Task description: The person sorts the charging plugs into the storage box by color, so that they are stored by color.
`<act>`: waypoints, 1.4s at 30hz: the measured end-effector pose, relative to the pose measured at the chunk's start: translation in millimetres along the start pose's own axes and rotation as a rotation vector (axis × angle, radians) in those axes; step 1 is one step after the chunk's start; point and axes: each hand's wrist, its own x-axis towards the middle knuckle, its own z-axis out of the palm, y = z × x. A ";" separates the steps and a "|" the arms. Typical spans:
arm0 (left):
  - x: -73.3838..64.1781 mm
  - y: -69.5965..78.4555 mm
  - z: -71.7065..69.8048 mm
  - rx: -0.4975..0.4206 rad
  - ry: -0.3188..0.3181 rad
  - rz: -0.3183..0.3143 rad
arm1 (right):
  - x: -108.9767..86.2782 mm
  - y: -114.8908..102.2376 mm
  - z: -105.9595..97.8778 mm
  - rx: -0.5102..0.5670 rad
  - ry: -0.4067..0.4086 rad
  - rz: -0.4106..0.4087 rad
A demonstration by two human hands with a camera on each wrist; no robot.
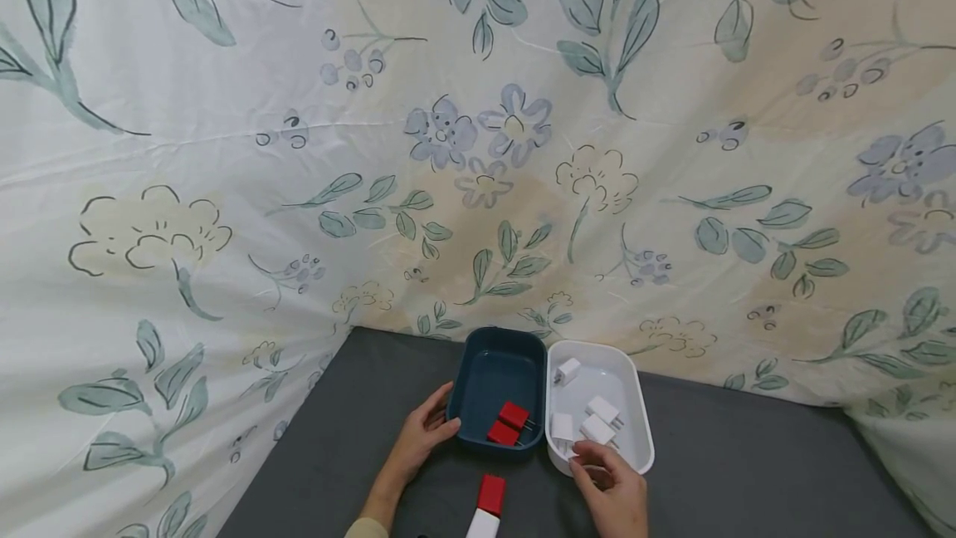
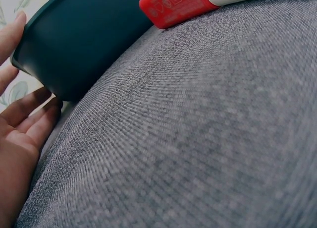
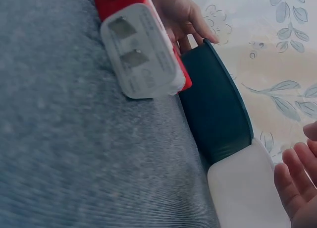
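My left hand [image 1: 424,437] rests against the left side of a dark blue bin [image 1: 539,339], thumb at the rim and fingers spread along the outer wall. Two red plug-in chargers [image 1: 514,414] lie inside at its front right corner. Over the front rim of the adjoining white bin [image 1: 644,430] hovers my right hand [image 1: 614,488], its fingers loosely bent with nothing seen between them. Several white plug-in chargers [image 1: 603,411] lie in this bin. In front of the blue bin, a red charger [image 1: 490,494] sits end to end with a white charger [image 1: 484,524].
Both bins stand side by side on a dark grey cloth-covered table [image 1: 717,455]. Behind and to the sides hangs a floral curtain [image 1: 523,231], close to the bins' back edges.
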 end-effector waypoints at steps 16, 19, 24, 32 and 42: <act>0.7 0.6 0.3 -0.004 0.004 -0.004 | -14.0 3.6 0.5 0.051 -0.072 -0.040; 0.8 1.4 0.4 0.000 0.003 -0.002 | -16.1 1.5 -0.5 0.027 -0.108 -0.009; 0.4 2.6 0.3 0.011 0.002 0.005 | -17.9 -2.1 -2.5 -0.039 -0.209 0.088; 0.8 3.8 0.3 -0.010 0.001 -0.003 | -21.8 2.0 0.1 0.008 -0.244 0.113; 1.0 1.9 -0.3 -0.018 0.002 -0.026 | -24.8 7.6 -0.3 0.008 -0.301 0.181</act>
